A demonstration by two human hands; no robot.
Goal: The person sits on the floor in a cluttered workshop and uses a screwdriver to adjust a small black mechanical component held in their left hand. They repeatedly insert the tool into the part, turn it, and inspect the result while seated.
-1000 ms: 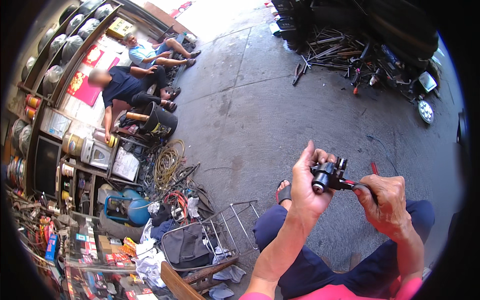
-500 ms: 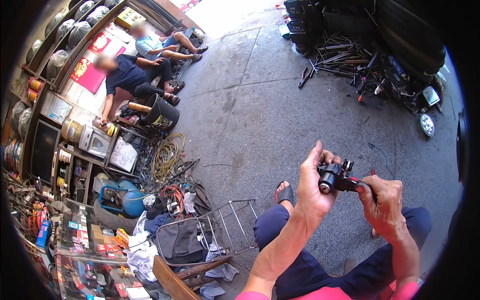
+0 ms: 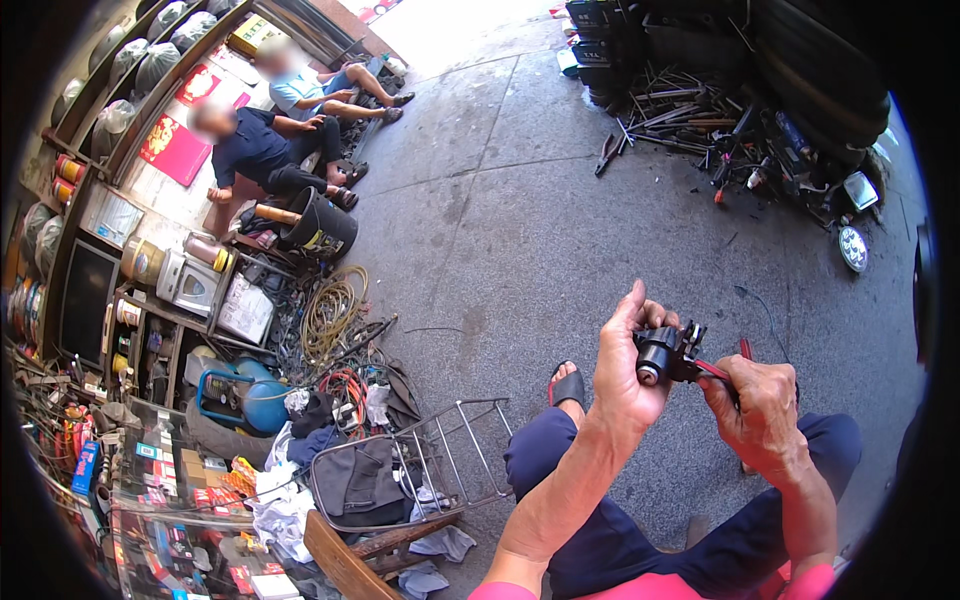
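Observation:
In my left hand (image 3: 625, 375) I hold a black part (image 3: 658, 352) with a cylindrical body, a metal centre at its near end and a bracket on top. My left thumb points up beside it and my fingers wrap round it. A black and red strip (image 3: 714, 372) runs from the part into my right hand (image 3: 762, 410), whose fingers are closed on it; whether it is a cable or a handle I cannot tell. Both hands are above my bent knees in dark trousers, over the grey floor (image 3: 520, 240). A red object (image 3: 745, 349) shows just beyond my right hand.
Two seated people (image 3: 255, 150) are at the upper left, beside shelves (image 3: 110, 70) and a black bucket (image 3: 320, 225). Hoses (image 3: 330, 310), a blue compressor (image 3: 255, 400) and a metal rack (image 3: 465, 450) lie left of me. Scattered tools (image 3: 680, 120) and a round lamp (image 3: 852, 249) are at upper right.
My right hand has shifted slightly down along the strip, showing more red. The part sits a little further right in view. The nearer seated person has raised their hand from beside the containers.

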